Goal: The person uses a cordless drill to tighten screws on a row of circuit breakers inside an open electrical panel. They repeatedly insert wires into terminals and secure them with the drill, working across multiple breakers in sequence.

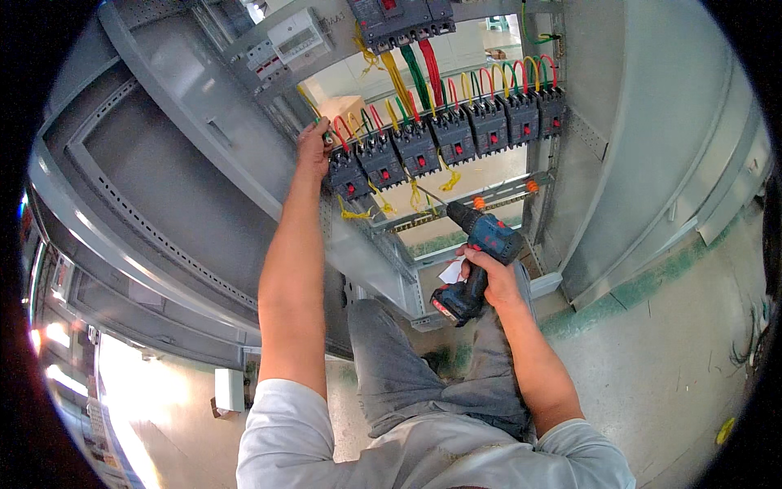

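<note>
My right hand (pixel 498 277) grips the handle of a blue and black cordless drill (pixel 493 238). Its long thin bit points up and left toward the underside of the row of breakers, apart from my left hand. At the left end of that row, my left hand (pixel 313 148) is closed, fingertips pinched on a wire (pixel 327 137) above the leftmost breaker (pixel 348 175). Several black breakers with red switches, such as the middle breaker (pixel 416 148), stand side by side. Red, yellow and green wires (pixel 489 81) loop into their tops. Yellow strands (pixel 450 175) hang below some of them.
A larger breaker (pixel 403 20) sits above, with thick coloured cables (pixel 414 73) dropping from it. A white meter (pixel 293 37) is mounted upper left. Metal cabinet panels rise on both sides, including the right panel (pixel 660 147). Orange insulators (pixel 532 187) sit on a lower rail.
</note>
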`<action>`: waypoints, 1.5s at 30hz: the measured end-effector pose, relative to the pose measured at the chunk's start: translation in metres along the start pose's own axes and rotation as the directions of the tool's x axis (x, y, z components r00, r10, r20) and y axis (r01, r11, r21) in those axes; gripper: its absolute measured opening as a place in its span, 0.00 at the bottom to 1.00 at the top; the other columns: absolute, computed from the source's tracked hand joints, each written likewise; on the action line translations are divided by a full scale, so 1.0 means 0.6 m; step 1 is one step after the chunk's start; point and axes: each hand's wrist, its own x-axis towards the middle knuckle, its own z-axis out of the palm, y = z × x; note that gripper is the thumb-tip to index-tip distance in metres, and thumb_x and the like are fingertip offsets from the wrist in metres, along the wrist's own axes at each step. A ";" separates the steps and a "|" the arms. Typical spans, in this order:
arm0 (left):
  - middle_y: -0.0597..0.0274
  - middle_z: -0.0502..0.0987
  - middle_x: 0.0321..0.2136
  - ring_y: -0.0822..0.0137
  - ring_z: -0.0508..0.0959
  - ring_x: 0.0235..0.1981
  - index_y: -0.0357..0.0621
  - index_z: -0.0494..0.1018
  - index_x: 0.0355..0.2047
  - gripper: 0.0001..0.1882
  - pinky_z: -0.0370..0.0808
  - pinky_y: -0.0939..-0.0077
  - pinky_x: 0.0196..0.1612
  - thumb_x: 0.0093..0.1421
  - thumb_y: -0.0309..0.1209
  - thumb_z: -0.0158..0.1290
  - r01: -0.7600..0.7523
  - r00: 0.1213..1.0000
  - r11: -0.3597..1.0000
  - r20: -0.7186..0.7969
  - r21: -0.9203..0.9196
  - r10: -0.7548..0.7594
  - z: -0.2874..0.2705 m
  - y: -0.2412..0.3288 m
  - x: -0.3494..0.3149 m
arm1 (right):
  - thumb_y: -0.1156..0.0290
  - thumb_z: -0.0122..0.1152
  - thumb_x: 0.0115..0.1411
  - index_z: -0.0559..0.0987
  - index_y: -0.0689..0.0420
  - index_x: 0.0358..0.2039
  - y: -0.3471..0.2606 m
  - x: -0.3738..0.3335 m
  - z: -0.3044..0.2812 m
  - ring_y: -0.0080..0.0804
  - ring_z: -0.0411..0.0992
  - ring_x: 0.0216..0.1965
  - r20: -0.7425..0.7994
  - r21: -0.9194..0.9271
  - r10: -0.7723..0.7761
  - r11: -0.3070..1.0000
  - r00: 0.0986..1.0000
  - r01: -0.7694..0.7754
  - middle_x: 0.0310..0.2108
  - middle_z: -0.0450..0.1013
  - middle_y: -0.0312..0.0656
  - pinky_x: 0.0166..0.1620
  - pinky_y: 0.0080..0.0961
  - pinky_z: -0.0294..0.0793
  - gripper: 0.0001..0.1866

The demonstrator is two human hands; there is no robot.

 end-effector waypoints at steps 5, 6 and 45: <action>0.69 0.71 0.24 0.78 0.65 0.19 0.42 0.77 0.38 0.16 0.60 0.81 0.19 0.65 0.43 0.63 0.178 0.981 0.982 -0.094 0.067 -0.172 0.008 0.040 0.003 | 0.72 0.70 0.57 0.81 0.61 0.38 0.000 0.003 -0.006 0.30 0.75 0.26 0.012 -0.001 0.012 1.000 1.000 -0.012 0.33 0.80 0.43 0.30 0.29 0.76 0.11; 0.71 0.73 0.28 0.77 0.69 0.25 0.44 0.78 0.40 0.19 0.62 0.83 0.22 0.63 0.48 0.63 0.233 0.972 0.952 -0.083 0.197 -0.221 0.001 0.055 0.005 | 0.72 0.70 0.57 0.81 0.61 0.38 0.001 0.005 -0.008 0.29 0.75 0.26 0.011 0.002 0.015 1.000 1.000 -0.015 0.33 0.80 0.43 0.31 0.29 0.76 0.10; 0.54 0.84 0.40 0.49 0.84 0.42 0.52 0.83 0.41 0.22 0.80 0.54 0.44 0.46 0.40 0.73 -0.614 0.789 -0.349 0.549 0.708 -0.275 0.035 0.151 -0.015 | 0.70 0.75 0.55 0.82 0.59 0.36 -0.004 -0.006 0.000 0.27 0.75 0.24 -0.014 0.056 0.025 0.998 1.000 -0.024 0.28 0.78 0.37 0.30 0.26 0.75 0.11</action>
